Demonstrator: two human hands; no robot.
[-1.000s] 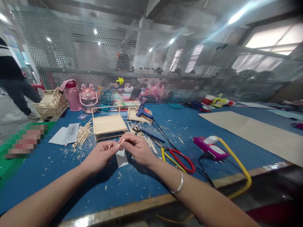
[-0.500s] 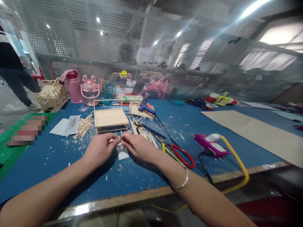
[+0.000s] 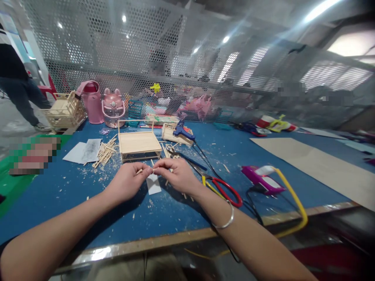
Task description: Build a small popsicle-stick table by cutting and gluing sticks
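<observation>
My left hand [image 3: 128,181] is closed in a pinch, with the end of a small wooden stick [image 3: 139,171] showing between thumb and fingers. Its fingertips meet those of my right hand [image 3: 177,175], which is also pinched; what lies between those fingertips is too small to make out. Below them a small white paper [image 3: 154,185] lies on the blue table. Just beyond my hands stands a wooden stick frame [image 3: 140,143] with a flat deck. Loose sticks [image 3: 106,151] are piled to its left.
Red-handled pliers [image 3: 227,192], a blue glue gun [image 3: 184,133] and a purple device [image 3: 261,181] with a yellow cable lie to the right. Pink bottles [image 3: 92,103] stand behind at left. Large cardboard [image 3: 307,160] covers the right side. A person [image 3: 16,74] stands far left.
The fingers of my right hand have shifted, and the fingertips of both hands now meet slightly farther right. A stick end shows more clearly in my left hand. The view has moved slightly.
</observation>
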